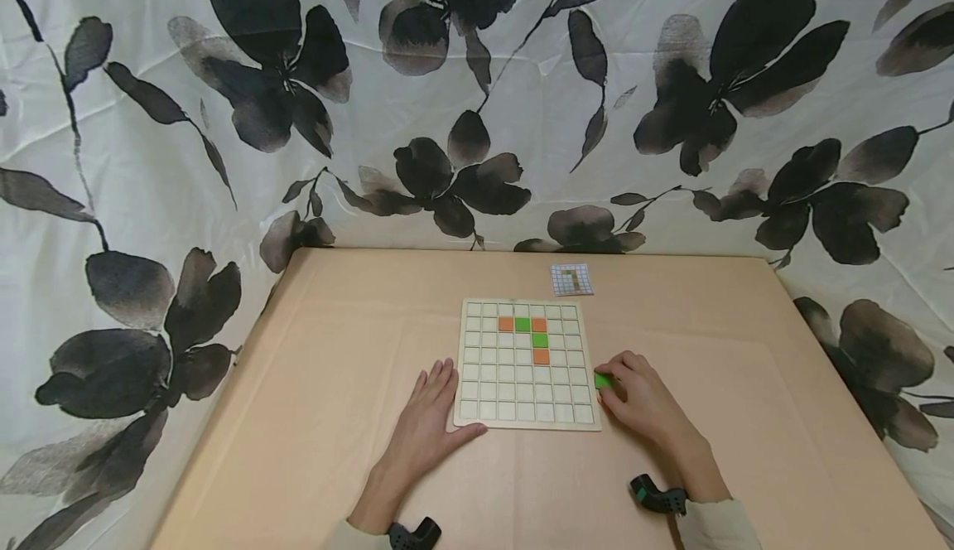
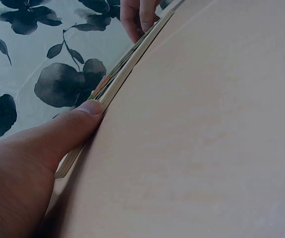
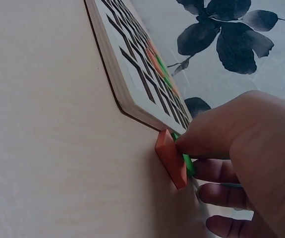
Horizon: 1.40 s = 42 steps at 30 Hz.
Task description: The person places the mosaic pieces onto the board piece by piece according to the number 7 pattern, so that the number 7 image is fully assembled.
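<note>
A pale wooden grid board [image 1: 514, 412] lies flat on the table. Orange tiles [image 1: 506, 325] and green tiles [image 1: 540, 340] fill several of its squares, in a row with a column going down from its right end. My left hand [image 1: 426, 417] rests at the board's left edge, fingers extended, its thumb [image 2: 89, 107] on the front edge. Just off the right edge, my right hand [image 1: 639, 394] pinches a green tile [image 1: 602, 381] between thumb and fingers. An orange tile [image 3: 171, 157] shows beside the thumb; whether it is held too, I cannot tell.
Behind the board lies a small card [image 1: 572, 280] with a printed grid pattern. The light wooden table [image 1: 335, 326] stretches out on both sides. A white cloth [image 1: 358, 103] with dark flowers hangs behind the table.
</note>
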Available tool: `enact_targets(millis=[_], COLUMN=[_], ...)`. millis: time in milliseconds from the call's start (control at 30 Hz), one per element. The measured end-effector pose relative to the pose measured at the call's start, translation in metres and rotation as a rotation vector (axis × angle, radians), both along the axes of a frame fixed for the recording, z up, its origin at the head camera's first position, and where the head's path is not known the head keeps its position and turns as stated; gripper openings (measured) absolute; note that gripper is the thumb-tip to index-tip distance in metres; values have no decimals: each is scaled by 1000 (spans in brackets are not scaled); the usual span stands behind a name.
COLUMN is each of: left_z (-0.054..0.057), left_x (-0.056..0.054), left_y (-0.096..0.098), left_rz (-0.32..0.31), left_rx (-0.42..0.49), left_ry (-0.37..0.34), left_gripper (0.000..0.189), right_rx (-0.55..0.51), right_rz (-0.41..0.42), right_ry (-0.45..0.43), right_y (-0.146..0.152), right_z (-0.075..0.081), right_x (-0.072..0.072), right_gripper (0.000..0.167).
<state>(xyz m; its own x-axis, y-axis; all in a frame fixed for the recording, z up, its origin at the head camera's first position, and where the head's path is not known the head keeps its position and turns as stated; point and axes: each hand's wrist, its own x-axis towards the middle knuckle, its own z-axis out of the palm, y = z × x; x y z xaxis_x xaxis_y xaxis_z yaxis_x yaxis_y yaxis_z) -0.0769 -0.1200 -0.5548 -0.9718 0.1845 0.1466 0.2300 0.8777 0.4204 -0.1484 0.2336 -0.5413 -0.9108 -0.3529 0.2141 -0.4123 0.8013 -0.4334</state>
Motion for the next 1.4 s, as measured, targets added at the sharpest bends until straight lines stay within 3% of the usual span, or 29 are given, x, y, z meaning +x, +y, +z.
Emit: enact_targets(millis=[667,1400], left_z=[-2,-3], left_x=[0,0], left_y=[0,-1], left_rz=[-3,-6], left_rx=[-6,-9], left_ry=[5,5], left_gripper=[101,101], right_rx=[6,-8], right_rz=[-4,-31], right_ry=[-61,-103], right_y=[1,1], right_z=[0,4], right_x=[1,0], right_gripper=[25,15])
